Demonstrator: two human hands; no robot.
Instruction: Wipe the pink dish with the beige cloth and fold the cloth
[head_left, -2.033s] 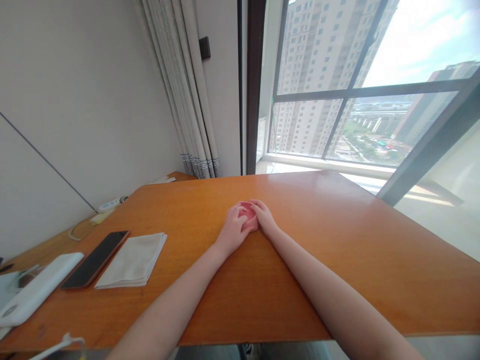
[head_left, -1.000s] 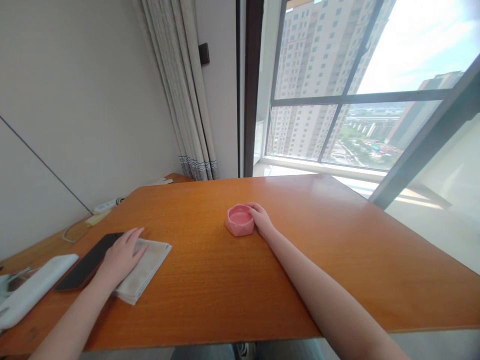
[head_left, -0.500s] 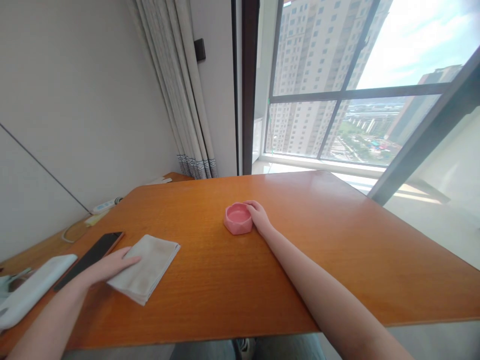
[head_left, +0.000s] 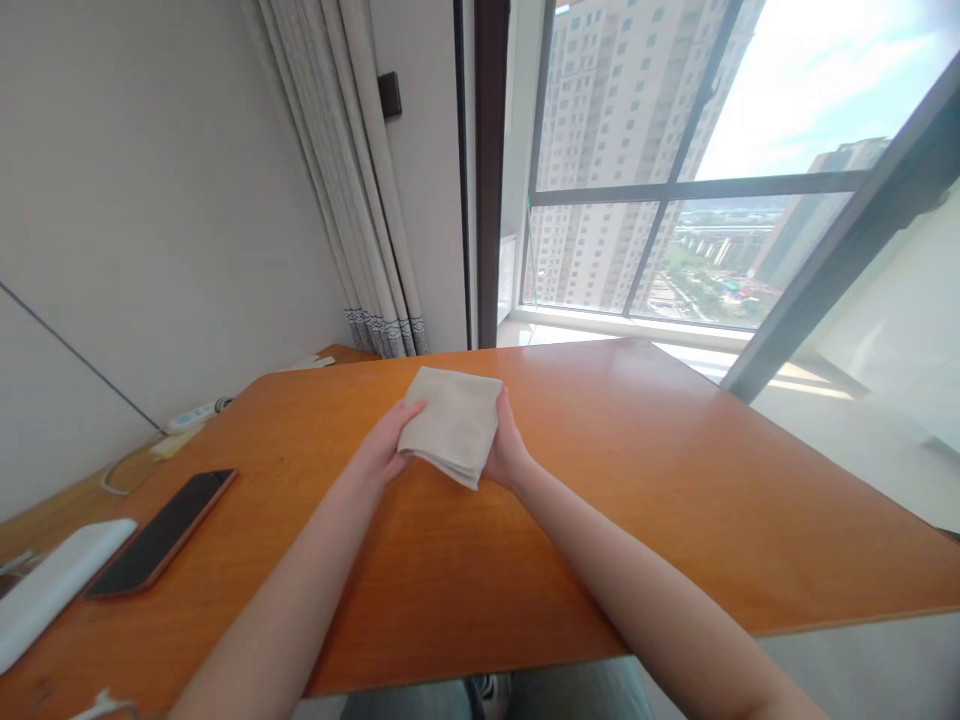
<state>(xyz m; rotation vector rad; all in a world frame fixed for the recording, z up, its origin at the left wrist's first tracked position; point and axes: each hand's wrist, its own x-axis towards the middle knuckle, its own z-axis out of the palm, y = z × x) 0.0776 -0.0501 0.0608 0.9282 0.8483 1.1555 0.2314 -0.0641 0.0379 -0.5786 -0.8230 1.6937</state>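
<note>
A folded beige cloth (head_left: 452, 415) is held out over the middle of the table. My left hand (head_left: 388, 437) grips its left edge, thumb on top and fingers underneath. Against the cloth's right edge is my right hand (head_left: 508, 443), its fingers curled and partly hidden by the cloth. The cloth covers the spot where the pink faceted ashtray stood under my right hand, so the ashtray itself is out of sight.
On the left of the wooden table (head_left: 675, 480) lie a dark phone (head_left: 163, 535) and a long white object (head_left: 64, 585). A power strip (head_left: 193, 416) sits by the wall. Beyond the far edge are a curtain (head_left: 352, 180) and a large window.
My left hand has lifted the folded cloth off the table's left side and carried it right, over the pink ashtray. My right hand has stayed almost in place.
</note>
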